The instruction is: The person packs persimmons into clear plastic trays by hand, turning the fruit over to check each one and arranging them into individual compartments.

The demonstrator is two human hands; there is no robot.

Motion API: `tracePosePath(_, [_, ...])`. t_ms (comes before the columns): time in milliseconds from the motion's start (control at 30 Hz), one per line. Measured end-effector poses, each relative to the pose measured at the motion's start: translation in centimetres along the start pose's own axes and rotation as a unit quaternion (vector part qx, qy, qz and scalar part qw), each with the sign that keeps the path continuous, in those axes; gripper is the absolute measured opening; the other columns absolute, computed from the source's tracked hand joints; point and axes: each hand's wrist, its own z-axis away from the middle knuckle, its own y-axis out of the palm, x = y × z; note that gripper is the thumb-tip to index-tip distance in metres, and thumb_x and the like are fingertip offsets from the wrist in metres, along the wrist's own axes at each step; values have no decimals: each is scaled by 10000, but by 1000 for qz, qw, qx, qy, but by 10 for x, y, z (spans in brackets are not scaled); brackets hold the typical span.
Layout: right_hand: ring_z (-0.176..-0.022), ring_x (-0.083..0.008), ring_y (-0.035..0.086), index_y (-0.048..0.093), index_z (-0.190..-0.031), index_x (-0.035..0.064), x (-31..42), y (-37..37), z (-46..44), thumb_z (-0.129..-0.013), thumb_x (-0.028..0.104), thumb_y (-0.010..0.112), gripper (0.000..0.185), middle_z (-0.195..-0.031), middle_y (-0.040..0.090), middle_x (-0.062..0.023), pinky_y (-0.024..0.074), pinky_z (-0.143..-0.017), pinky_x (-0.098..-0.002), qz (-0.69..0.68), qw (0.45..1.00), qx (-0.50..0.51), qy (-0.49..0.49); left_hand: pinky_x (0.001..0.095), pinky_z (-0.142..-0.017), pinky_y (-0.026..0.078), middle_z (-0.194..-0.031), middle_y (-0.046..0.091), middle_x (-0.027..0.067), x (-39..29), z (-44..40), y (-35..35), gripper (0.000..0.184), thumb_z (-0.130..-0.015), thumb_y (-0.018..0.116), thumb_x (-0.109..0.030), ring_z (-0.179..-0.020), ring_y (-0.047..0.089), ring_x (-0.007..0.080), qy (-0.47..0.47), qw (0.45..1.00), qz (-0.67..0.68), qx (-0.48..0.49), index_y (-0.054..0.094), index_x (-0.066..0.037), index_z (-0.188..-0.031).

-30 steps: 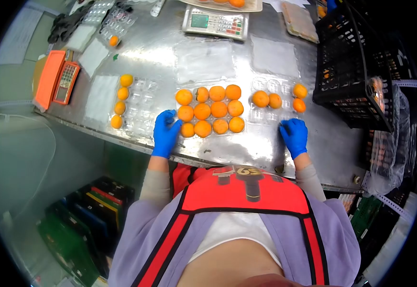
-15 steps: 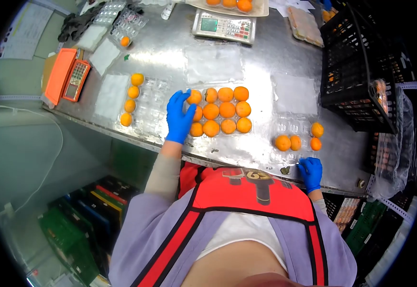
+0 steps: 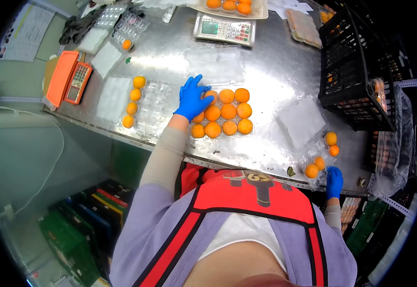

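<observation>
The left hand [image 3: 192, 99] is up at the middle tray's [image 3: 235, 103] 10 o'clock corner, thumb apart from the fingers and its tip at a fruit; whether anything's clamped beneath, I can't tell! 11 orange fruits [image 3: 228, 111] show in that tray. Out at 4 o'clock, the right hand [image 3: 334, 182] is at the right tray's [image 3: 316, 152] near edge, fingers together, grip unclear. That slanted tray carries 4 fruits, a white pad [image 3: 301, 123] at its 11 o'clock. At 9 o'clock, the left tray [image 3: 153, 105] shows 4 in line; at 12 o'clock, a scale [image 3: 225, 29]!
</observation>
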Motion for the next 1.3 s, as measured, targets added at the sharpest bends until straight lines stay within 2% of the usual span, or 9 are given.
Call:
tracePosePath(233, [-1072, -330, 519, 615, -1004, 59, -55, 18, 12, -773, -30, 477, 283, -1101, 591, -144, 414, -941, -410, 76, 992, -30, 96, 575, -1040, 199, -1409, 389, 86, 0, -2, -2, 332, -826, 603, -328, -1324, 291, 342, 20, 1000, 11, 20, 609, -350, -1157])
tracePosePath(467, [-1055, -317, 535, 616, -1030, 55, -57, 32, 14, -770, -35, 486, 304, -1095, 597, -147, 426, -930, -399, 77, 986, -34, 144, 558, -1052, 194, -1362, 440, 80, 4, 0, -7, 365, -777, 657, -306, -1303, 328, 315, 4, 995, 95, -38, 626, -283, -1140])
tracePosePath(567, [-1044, -282, 553, 610, -1043, 30, -76, 39, 14, -780, -42, 483, 300, -1091, 601, -150, 428, -927, -364, -37, 982, -86, 164, 547, -1057, 187, -1363, 435, 73, -21, 7, -13, 426, -730, 696, -333, -1301, 333, 305, 38, 998, -41, -16, 622, -272, -1146])
tracePosePath(633, [-1023, -256, 568, 602, -1051, 0, -64, 21, 1, -794, -53, 471, 294, -1094, 605, -146, 423, -925, -329, -50, 942, -177, 280, 542, -1065, 168, -1388, 409, 64, -21, 8, -6, 487, -696, 720, -362, -1308, 326, 303, 18, 996, -88, -15, 612, -258, -1159])
tracePosePath(767, [-962, -231, 580, 592, -1055, -35, 16, -5, -62, -857, 12, 518, 216, -1023, 619, -139, 434, -887, -328, -172, 923, -300, 171, 560, -1061, 168, -1407, 384, 56, -18, 0, -13, 537, -692, 724, -370, -1315, 313, 310, 31, 992, -115, 29, 591, -231, -1193])
tracePosePath(900, [-967, -211, 577, 602, -1068, -5, 123, -28, -126, -840, -13, 543, 236, -1056, 617, -105, 430, -889, -319, -253, 929, -269, -14, 437, -1007, 355, -1317, 469, 139, 15, -7, -40, 409, -765, 685, -252, -1226, 430, 322, -3, 986, 147, -76, 624, -173, -1161])
tracePosePath(967, [-963, -212, 582, 608, -1078, 6, 174, -29, -150, -836, 0, 557, 248, -1044, 624, -100, 431, -881, -309, -292, 931, -217, -29, 388, -973, 403, -1278, 495, 167, 37, 3, -54, 357, -773, 674, -202, -1168, 483, 324, -3, 979, 135, -150, 645, -148, -1125])
tracePosePath(1133, [-915, -250, 597, 623, -1112, 85, 282, -5, -208, -783, 54, 622, 331, -997, 646, -92, 466, -818, -340, -374, 897, -56, -229, 411, -982, 400, -1294, 485, 145, 14, 27, -52, 535, -660, 747, -290, -1187, 460, 317, -61, 998, 17, 16, 608, -131, -1151])
tracePosePath(1300, [-823, -300, 585, 643, -1035, 133, 377, 37, -262, -757, 129, 640, 278, -871, 624, -104, 481, -747, -389, -345, 874, 10, -342, 412, -959, 418, -1266, 505, 161, -8, 32, -41, 576, -610, 774, -266, -1134, 496, 341, -71, 996, -54, -17, 592, -121, -1137])
